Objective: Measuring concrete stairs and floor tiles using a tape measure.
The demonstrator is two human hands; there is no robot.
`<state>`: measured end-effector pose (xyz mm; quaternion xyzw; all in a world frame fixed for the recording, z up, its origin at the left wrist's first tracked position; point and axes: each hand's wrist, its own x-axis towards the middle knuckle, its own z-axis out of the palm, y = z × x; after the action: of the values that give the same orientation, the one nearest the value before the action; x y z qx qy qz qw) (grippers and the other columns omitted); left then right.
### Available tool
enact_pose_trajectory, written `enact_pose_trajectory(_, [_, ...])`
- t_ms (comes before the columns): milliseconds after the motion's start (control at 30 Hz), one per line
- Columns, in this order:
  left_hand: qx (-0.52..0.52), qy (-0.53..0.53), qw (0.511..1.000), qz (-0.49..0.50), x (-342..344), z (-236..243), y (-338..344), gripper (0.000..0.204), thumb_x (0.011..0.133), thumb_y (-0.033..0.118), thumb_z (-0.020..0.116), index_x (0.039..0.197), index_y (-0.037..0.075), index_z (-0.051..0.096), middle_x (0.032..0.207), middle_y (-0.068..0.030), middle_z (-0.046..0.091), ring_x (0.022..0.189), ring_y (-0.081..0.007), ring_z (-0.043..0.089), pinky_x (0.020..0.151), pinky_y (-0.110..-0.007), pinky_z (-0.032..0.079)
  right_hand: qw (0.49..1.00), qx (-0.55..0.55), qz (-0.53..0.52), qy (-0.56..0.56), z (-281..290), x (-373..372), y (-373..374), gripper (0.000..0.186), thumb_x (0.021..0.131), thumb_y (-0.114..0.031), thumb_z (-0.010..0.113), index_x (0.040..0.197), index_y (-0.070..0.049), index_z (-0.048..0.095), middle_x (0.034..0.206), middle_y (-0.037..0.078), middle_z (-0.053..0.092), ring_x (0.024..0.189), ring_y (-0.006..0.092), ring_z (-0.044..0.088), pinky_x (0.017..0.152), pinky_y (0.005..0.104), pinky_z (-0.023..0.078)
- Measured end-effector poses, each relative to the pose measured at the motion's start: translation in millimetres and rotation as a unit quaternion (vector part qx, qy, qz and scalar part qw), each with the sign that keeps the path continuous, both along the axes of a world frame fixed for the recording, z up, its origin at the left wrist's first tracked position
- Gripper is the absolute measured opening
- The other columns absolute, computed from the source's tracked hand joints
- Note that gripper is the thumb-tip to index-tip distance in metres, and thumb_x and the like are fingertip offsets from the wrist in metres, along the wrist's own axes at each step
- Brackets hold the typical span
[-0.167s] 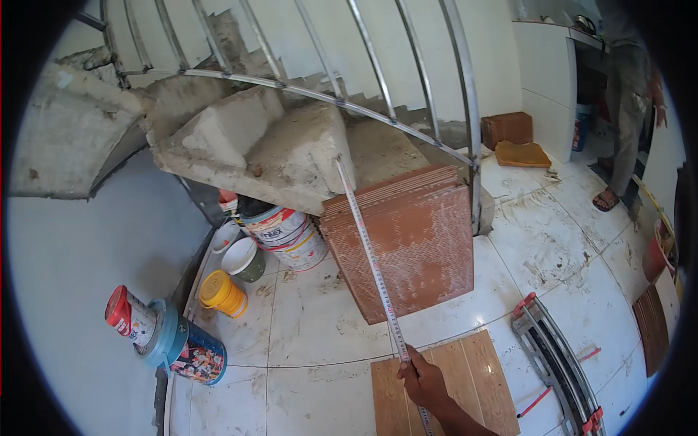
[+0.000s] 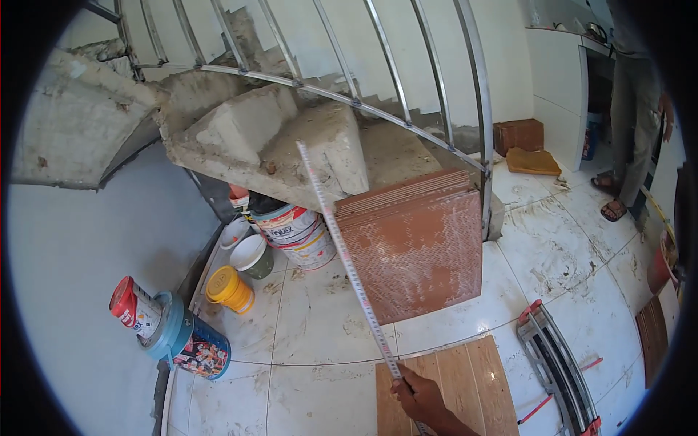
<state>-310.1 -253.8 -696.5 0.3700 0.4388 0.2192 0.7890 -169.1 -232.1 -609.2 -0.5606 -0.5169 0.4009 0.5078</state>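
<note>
My right hand (image 2: 419, 398) comes in from the lower edge, its fingers closed around the blade of a tape measure (image 2: 360, 291). The white, marked blade runs stiffly up and to the left. Its free end shows in front of the concrete stair steps (image 2: 320, 145). Part of the blade crosses the left side of a stack of reddish-brown tiles (image 2: 414, 251) leaning against the stairs. Below the hand a short length of blade shows, but the tape's case is not visible. Wood-look planks (image 2: 458, 378) lie on the floor beneath the hand. My left hand is out of view.
A metal railing (image 2: 378, 109) curves over the stairs. Paint buckets (image 2: 294, 236) and a yellow tub (image 2: 231, 289) stand left of the tiles; a blue bucket (image 2: 203, 345) is nearer. A tile cutter (image 2: 556, 363) lies at right. A person (image 2: 629, 123) stands at far right.
The tape's free end has swung left, off the step's front corner and across the tile stack's left edge. My right hand has dropped slightly. The whole view has shifted a little.
</note>
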Motion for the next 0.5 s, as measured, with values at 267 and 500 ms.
enact_pose_trajectory(267, [0.013, 0.004, 0.999, 0.053, -8.6, 13.2, 9.8, 0.048, 0.106, 0.048, 0.049, 0.106, 0.004, 0.069, 0.086, -0.0048, 0.067, 0.082, -0.0159, 0.065, 0.079, -0.031, 0.054, 0.999, 0.021, 0.013, -0.027, -10.7, -19.7, -1.0, 0.034, 0.097, -0.017, 0.06, 0.129, -0.008, 0.066, 0.089, 0.018, 0.069, 0.074, 0.0343, 0.067, 0.071, 0.0403, 0.054])
enact_pose_trajectory(500, [0.016, 0.006, 0.995, 0.094, -17.9, 21.9, 16.3, 0.049, 0.106, 0.048, 0.049, 0.105, 0.004, 0.069, 0.086, -0.0048, 0.067, 0.082, -0.0158, 0.065, 0.08, -0.031, 0.054, 0.993, -0.035, 0.075, -0.082, -10.9, -10.2, -0.2, 0.047, 0.097, -0.022, 0.061, 0.142, -0.01, 0.057, 0.099, 0.021, 0.071, 0.085, 0.0298, 0.071, 0.076, 0.0386, 0.055])
